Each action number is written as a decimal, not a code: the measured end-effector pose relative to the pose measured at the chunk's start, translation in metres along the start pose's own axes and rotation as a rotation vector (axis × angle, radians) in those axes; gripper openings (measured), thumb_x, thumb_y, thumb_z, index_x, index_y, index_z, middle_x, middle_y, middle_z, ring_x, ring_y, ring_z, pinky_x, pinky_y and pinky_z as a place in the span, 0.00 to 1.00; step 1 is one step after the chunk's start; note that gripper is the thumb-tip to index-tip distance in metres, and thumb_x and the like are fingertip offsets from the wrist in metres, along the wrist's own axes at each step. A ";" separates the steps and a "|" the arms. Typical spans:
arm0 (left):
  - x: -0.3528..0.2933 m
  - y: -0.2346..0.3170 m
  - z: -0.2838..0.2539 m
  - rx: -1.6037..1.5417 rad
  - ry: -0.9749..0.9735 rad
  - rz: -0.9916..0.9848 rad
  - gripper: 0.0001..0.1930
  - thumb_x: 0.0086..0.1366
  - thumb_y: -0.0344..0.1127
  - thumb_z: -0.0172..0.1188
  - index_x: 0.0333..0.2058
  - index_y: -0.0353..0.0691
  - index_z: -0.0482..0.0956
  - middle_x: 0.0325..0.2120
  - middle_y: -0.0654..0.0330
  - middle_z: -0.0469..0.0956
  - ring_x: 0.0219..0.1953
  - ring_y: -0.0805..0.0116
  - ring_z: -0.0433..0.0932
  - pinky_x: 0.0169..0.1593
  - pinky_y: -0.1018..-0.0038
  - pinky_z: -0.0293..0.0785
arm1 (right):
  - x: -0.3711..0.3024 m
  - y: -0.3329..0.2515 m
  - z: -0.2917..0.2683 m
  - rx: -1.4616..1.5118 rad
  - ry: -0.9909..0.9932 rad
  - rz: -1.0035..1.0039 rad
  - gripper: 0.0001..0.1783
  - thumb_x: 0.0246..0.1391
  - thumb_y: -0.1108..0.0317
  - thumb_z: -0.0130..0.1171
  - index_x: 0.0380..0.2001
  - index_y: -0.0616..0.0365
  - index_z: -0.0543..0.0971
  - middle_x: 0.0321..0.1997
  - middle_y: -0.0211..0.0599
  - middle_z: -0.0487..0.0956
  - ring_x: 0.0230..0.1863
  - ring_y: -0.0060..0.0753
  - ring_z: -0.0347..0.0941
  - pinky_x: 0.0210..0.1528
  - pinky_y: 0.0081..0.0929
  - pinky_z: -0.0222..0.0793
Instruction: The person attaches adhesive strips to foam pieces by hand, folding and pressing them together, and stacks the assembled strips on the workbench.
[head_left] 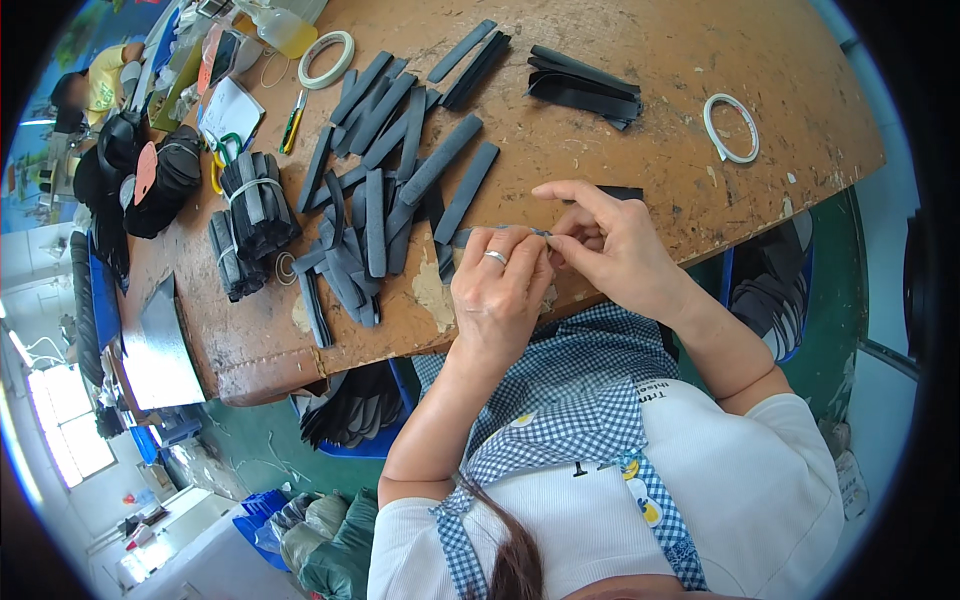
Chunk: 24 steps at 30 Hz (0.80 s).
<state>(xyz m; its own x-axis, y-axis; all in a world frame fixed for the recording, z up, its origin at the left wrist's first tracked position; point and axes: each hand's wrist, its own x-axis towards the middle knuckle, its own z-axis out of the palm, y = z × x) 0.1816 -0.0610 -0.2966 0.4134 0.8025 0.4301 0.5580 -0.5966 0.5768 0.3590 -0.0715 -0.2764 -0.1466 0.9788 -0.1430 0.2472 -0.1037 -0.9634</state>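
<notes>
Both hands work close together over the near edge of the wooden table. My left hand (500,285), a ring on one finger, is closed on a narrow dark grey fabric strip (462,237). Most of that strip is hidden under its fingers. My right hand (625,245) pinches the strip's other end between thumb and bent fingers, its index finger raised. Just behind the right hand lies a black strip (622,192), partly covered. A loose heap of dark grey strips (375,220) spreads to the left of my hands.
Rubber-banded strip bundles (258,205) stand at left near a cutter knife (293,122). One tape roll (327,60) lies at the back, another (731,128) at right. Black strips (583,85) are stacked far ahead. Blue bins (400,400) sit below the table edge (400,352).
</notes>
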 end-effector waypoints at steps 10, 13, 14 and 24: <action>-0.018 0.001 -0.010 -0.227 0.089 -0.258 0.05 0.59 0.20 0.66 0.35 0.31 0.82 0.34 0.55 0.82 0.30 0.68 0.83 0.36 0.75 0.79 | -0.003 -0.005 0.016 0.142 -0.013 -0.029 0.25 0.58 0.84 0.56 0.60 0.63 0.72 0.30 0.37 0.82 0.33 0.20 0.80 0.38 0.21 0.80; -0.024 -0.007 -0.016 -0.224 0.081 -0.263 0.06 0.58 0.20 0.66 0.35 0.31 0.81 0.34 0.55 0.82 0.30 0.68 0.83 0.36 0.74 0.80 | -0.001 -0.006 0.027 0.112 -0.031 -0.012 0.25 0.58 0.83 0.57 0.60 0.63 0.72 0.30 0.37 0.82 0.32 0.20 0.79 0.37 0.21 0.79; -0.026 -0.007 -0.017 -0.221 0.082 -0.266 0.06 0.58 0.20 0.66 0.35 0.31 0.81 0.34 0.55 0.82 0.30 0.68 0.83 0.36 0.74 0.80 | -0.001 -0.008 0.029 0.112 -0.035 -0.012 0.25 0.58 0.83 0.57 0.60 0.63 0.72 0.30 0.37 0.82 0.32 0.20 0.79 0.37 0.21 0.79; -0.029 0.008 -0.015 -0.273 0.117 -0.282 0.07 0.57 0.20 0.67 0.34 0.31 0.80 0.34 0.53 0.82 0.33 0.61 0.83 0.36 0.71 0.81 | -0.010 -0.008 0.021 0.236 -0.037 0.049 0.22 0.59 0.82 0.56 0.58 0.62 0.73 0.29 0.33 0.81 0.32 0.17 0.78 0.37 0.21 0.79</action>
<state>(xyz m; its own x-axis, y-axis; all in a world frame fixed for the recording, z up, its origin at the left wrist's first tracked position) 0.1635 -0.0885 -0.2945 0.1787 0.9383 0.2959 0.4199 -0.3447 0.8396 0.3383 -0.0845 -0.2718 -0.1756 0.9649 -0.1951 0.0249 -0.1938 -0.9807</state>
